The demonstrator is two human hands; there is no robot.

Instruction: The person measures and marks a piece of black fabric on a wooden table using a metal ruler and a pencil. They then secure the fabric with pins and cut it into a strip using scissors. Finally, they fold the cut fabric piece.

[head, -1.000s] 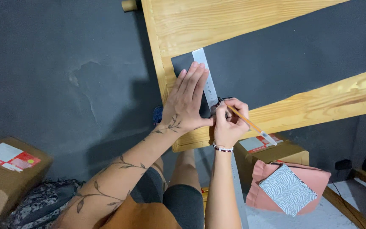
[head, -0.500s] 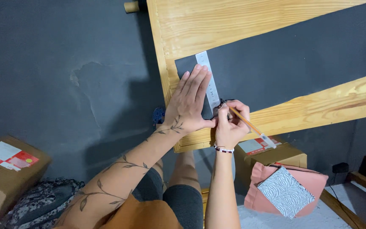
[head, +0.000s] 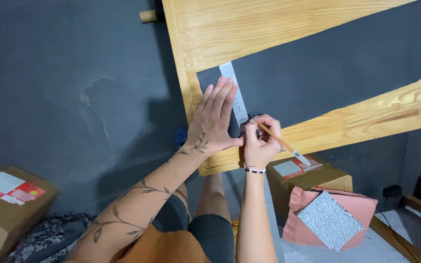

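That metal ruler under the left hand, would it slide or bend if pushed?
The ruler looks thin, flat and rigid, so bending seems unlikely. Its smooth face could slip on the wooden frame; the left hand pressing flat probably steadies it.

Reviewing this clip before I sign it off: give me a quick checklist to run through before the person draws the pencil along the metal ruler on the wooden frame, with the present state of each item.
1. Left hand pressed flat on the metal ruler: ok.
2. Ruler bridging the gap between the upper and lower boards of the wooden frame: ok.
3. Right hand gripping the pencil: ok.
4. Pencil tip against the ruler edge: cannot tell, the fingers hide it.
5. Ruler aligned to an existing mark: cannot tell, too small to see.
6. Left fingers clear of the ruler's right edge: ok.
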